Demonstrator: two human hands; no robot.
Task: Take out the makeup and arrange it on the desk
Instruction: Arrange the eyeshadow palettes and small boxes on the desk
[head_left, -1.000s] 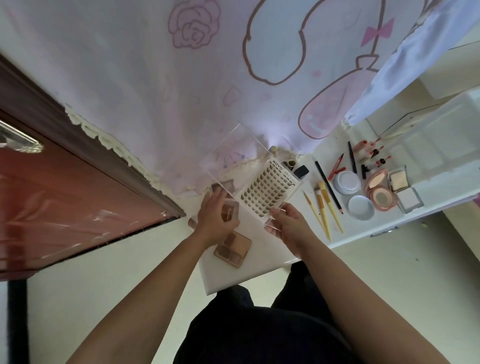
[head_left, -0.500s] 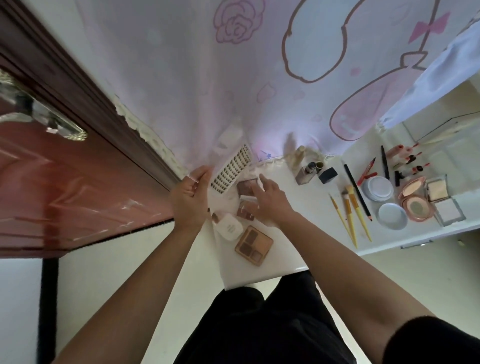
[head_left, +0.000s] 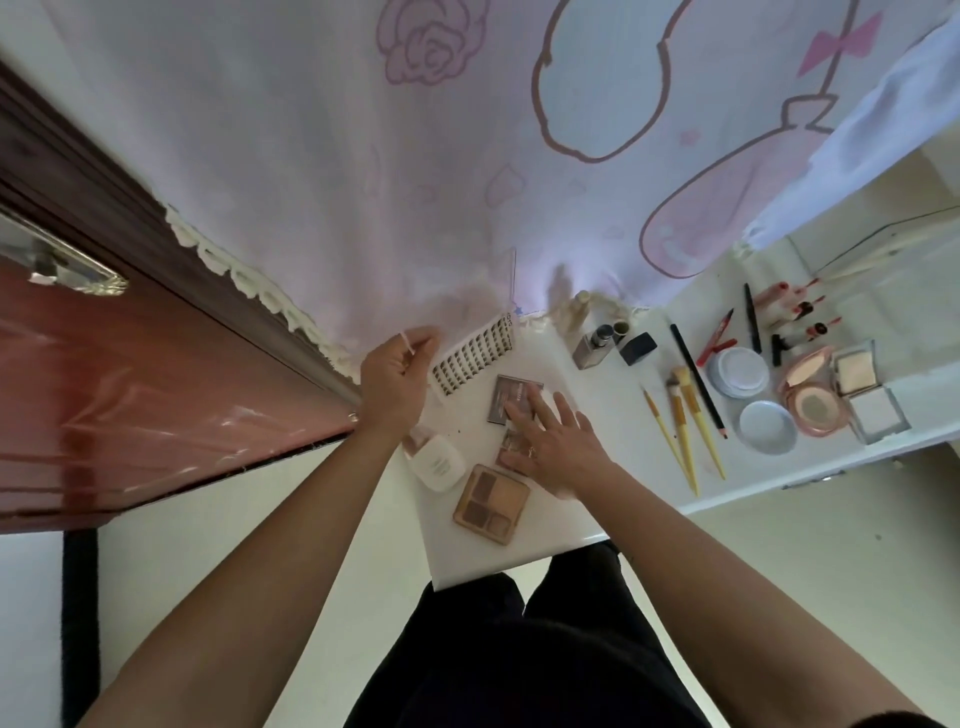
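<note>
On the white desk (head_left: 519, 551), my left hand (head_left: 395, 379) grips the edge of a clear plastic box (head_left: 513, 280), tipped up on its side at the desk's far left. A lash tray (head_left: 475, 358) leans inside the box, right beside that hand. My right hand (head_left: 550, 441) lies flat with spread fingers on two small brown palettes (head_left: 511, 397), partly hiding the nearer one. A white compact bottle (head_left: 439, 462) and a tan four-pan eyeshadow palette (head_left: 491, 504) lie loose just in front of both hands.
Laid out to the right are small bottles (head_left: 597, 343), yellow-handled brushes (head_left: 680, 431), a black pencil (head_left: 696, 379), round compacts (head_left: 737, 371), a pink compact (head_left: 808, 410), square compacts (head_left: 857, 374) and lipsticks (head_left: 795, 312). A red-brown door (head_left: 130, 389) stands left; a printed curtain (head_left: 467, 156) hangs behind.
The box, held upright by both hands a second ago, now stands tipped to the left in my left hand. My right hand has let go and settled on the small palettes.
</note>
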